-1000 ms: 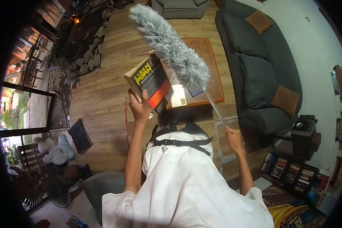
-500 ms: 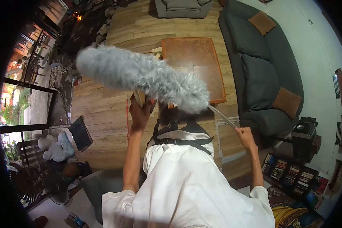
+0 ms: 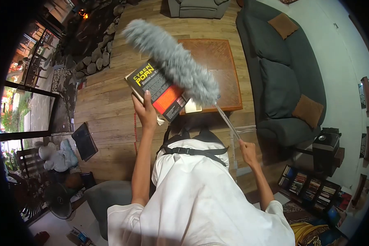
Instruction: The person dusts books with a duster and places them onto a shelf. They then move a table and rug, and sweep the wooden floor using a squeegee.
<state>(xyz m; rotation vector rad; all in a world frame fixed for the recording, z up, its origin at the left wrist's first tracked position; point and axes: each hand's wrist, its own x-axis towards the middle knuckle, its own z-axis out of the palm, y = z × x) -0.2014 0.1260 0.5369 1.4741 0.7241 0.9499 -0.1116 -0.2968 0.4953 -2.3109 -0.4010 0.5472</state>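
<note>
- The right hand (image 3: pixel 248 152) was closed around the handle of the duster (image 3: pixel 180 65).
- The left hand (image 3: pixel 146 110) gripped the book (image 3: pixel 158 92), held up tilted off the table's near left corner.
- The duster's fluff overlapped the book's right side; contact, and how much had been dusted or was left, could not be told.
- A notepad (image 3: pixel 192 106) lay at the table's (image 3: pixel 219 61) near edge.
</note>
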